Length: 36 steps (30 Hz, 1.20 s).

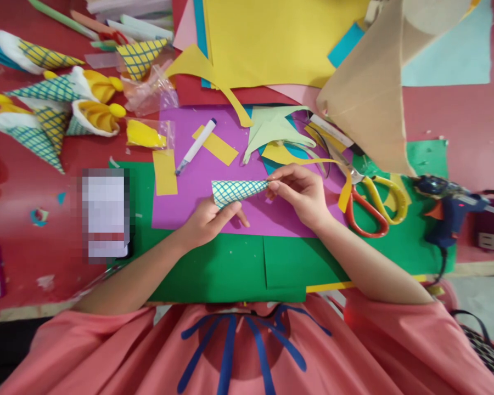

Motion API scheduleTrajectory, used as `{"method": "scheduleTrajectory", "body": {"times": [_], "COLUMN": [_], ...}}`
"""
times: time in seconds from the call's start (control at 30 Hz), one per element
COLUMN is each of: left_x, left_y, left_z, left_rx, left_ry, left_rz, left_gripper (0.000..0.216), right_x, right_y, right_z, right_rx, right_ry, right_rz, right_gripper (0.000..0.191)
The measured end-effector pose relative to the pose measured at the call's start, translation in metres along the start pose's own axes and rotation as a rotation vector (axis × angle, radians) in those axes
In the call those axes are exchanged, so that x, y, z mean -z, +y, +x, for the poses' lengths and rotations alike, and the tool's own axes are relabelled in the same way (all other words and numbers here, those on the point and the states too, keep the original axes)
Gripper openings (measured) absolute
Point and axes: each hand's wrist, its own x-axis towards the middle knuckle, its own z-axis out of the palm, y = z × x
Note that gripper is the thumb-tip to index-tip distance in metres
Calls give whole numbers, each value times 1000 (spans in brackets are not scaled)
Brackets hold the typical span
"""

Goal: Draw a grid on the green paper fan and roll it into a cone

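A small paper cone (237,191) with a blue grid on pale yellow lies sideways between both hands, above a purple foam sheet (189,203). My left hand (208,222) wraps its fingers round the wide end from below. My right hand (300,192) pinches the narrow tip with thumb and fingers. Both hands are closed on the cone.
Orange-and-yellow scissors (374,203) and a blue glue gun (447,211) lie to the right on green sheets (230,269). A white marker (195,147) and yellow strips (165,173) sit on the purple sheet. Finished cones with yellow fillings (66,109) lie at the far left. Yellow sheets (280,38) and tan paper (370,93) lie beyond.
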Motion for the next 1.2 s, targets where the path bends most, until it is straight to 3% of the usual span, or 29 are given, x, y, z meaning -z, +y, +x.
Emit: {"method": "scheduleTrajectory", "body": {"times": [0.2,0.43,0.77,1.07,1.2], "left_x": [2,2,3,-1,0], "left_y": [2,-6,-5,-6,0], "left_z": [0,1,2,9,12], "left_rx": [41,73,103,191,197], "left_ry": [-18,-84,-121,-13,0], "left_rz": [-59,-255,-238,-571,-654], "left_gripper": [43,37,37,28,23], "right_x": [2,0,-1,5,4], "right_y": [-1,2,0,4,2], "right_z": [-3,-6,-7,-7,-5], "right_rx": [11,202,121,237,229], "right_ry": [9,-36,-69,85,55], "right_rz": [-91,-427,-363,-381,-477], "right_gripper": [15,28,33,19,20]}}
